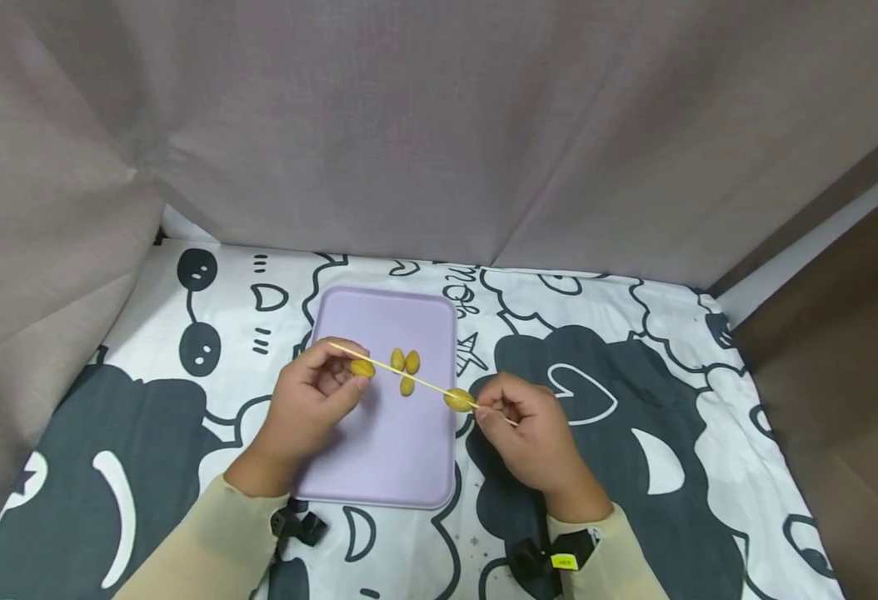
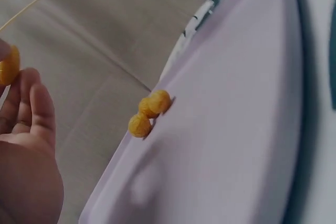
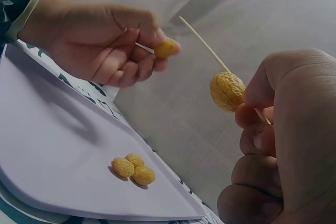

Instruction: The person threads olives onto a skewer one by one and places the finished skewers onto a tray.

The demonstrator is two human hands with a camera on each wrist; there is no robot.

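Note:
My right hand (image 1: 532, 433) pinches a thin wooden skewer (image 1: 424, 383) near its lower end. One wrinkled yellow oval fruit (image 3: 227, 92) is threaded on it, right beside the right fingertips. The skewer's bare tip slants up and left, overlapping my left hand (image 1: 307, 404) in the head view. Between thumb and fingertips the left hand holds another yellow fruit (image 3: 165, 49); in the right wrist view this fruit stands apart from the skewer tip. Below both hands, three more yellow fruits (image 1: 406, 386) lie bunched on a lilac tray (image 1: 386, 467).
The tray lies on a white cloth (image 1: 409, 550) printed with dark cartoon shapes. Grey-brown fabric (image 1: 424, 125) hangs behind and on the left, and a brown panel (image 1: 844, 367) stands at the right. Both wrists wear small black devices (image 1: 300, 527).

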